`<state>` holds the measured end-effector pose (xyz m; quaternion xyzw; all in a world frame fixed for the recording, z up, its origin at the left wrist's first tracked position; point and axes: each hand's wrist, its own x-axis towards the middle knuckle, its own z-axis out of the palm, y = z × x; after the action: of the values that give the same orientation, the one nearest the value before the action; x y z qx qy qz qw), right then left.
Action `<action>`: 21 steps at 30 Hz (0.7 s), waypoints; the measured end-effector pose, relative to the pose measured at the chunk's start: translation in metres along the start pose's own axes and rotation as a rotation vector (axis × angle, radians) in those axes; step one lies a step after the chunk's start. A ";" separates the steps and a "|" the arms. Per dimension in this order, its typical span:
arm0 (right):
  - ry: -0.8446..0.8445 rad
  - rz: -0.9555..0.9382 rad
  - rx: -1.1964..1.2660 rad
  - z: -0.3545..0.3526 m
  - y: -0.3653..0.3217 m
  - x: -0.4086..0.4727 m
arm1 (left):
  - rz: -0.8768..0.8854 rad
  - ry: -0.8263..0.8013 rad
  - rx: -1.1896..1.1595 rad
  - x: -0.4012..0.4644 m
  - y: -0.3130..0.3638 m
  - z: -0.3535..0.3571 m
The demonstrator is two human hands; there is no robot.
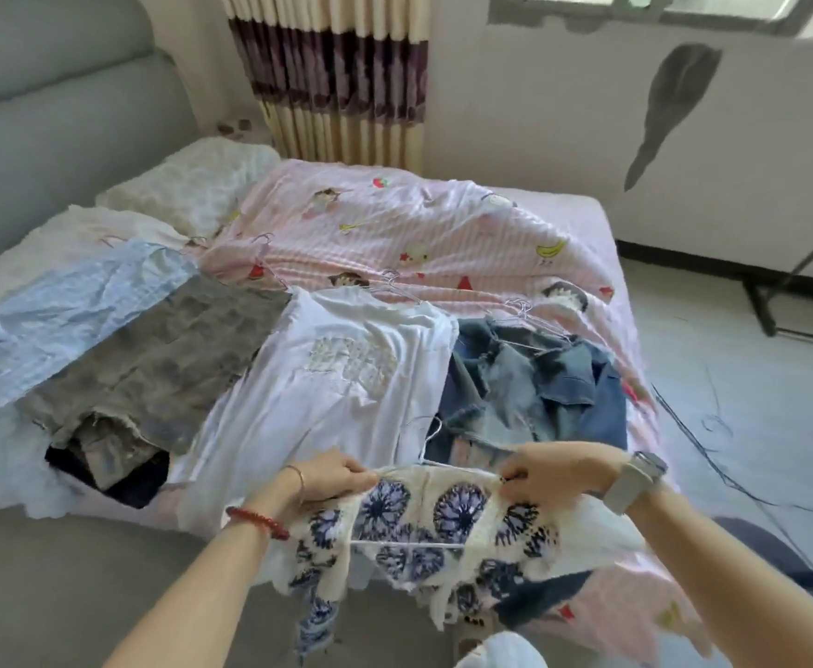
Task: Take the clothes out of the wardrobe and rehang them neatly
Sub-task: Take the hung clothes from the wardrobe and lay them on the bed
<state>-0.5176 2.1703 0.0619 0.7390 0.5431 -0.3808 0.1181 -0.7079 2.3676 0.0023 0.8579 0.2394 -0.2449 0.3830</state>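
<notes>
**Knitted top stretched between two hands, hanger going in**

Knitted in cream with dark blue flower rounds, the top (pixel 443 518) hangs over the near edge of the bed (pixel 563 204), held taut along its upper hem. The left hand (pixel 332 477) pinches the hem's left end, fingers curled over the fabric; the right hand (pixel 549 470) pinches the right end the same way. A thin wire hanger (pixel 409 544) shows through the knit below the grip, its hook rising just beyond the hem between the two hands.

The step in hand looks like seating the top on that hanger. To do it well, I judge both pinches should keep even tension while each shoulder is eased over a hanger arm; loose knit snags on wire, so a slow, level pull seems wise, with the hook kept centred.

Left of the grip and beyond it lie a pale blue shirt (pixel 57 311), then grey shorts (pixel 154 359) over a dark garment. Straight beyond the left hand spreads a white T-shirt (pixel 327 378). Beyond the right hand sits a heap of denim clothes (pixel 534 388) with hanger hooks poking out. All rest on a pink striped sheet (pixel 419 224).

Those spare hooks near the denim could catch the knit if the top is swung forward. No wardrobe is in view.
</notes>
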 end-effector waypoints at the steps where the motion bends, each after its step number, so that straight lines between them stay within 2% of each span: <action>1: 0.035 0.031 0.045 -0.003 0.021 -0.007 | 0.022 -0.022 -0.011 0.016 0.016 -0.002; 3: 0.209 0.124 0.130 -0.011 0.065 -0.018 | 0.088 0.045 -0.065 0.050 0.049 -0.010; 8: 0.661 0.385 0.310 -0.026 0.180 -0.018 | 0.243 0.186 -0.022 0.147 0.146 -0.037; 11: 0.949 0.513 0.376 -0.035 0.239 -0.004 | 0.244 0.264 -0.013 0.210 0.195 -0.044; 13: 1.003 0.537 0.437 -0.040 0.276 0.014 | 0.216 0.308 0.019 0.251 0.218 -0.047; 15: 0.979 0.531 0.507 -0.043 0.310 0.040 | 0.153 0.377 0.012 0.293 0.231 -0.052; 18: 0.996 0.549 0.613 -0.047 0.346 0.087 | 0.050 0.547 -0.030 0.345 0.235 -0.056; 21: 1.041 0.565 0.629 -0.055 0.372 0.140 | -0.037 0.698 0.081 0.383 0.224 -0.054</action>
<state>-0.1449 2.1600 -0.0858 0.9392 0.1780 -0.0691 -0.2854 -0.2680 2.3626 -0.0765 0.8999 0.3616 0.0471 0.2391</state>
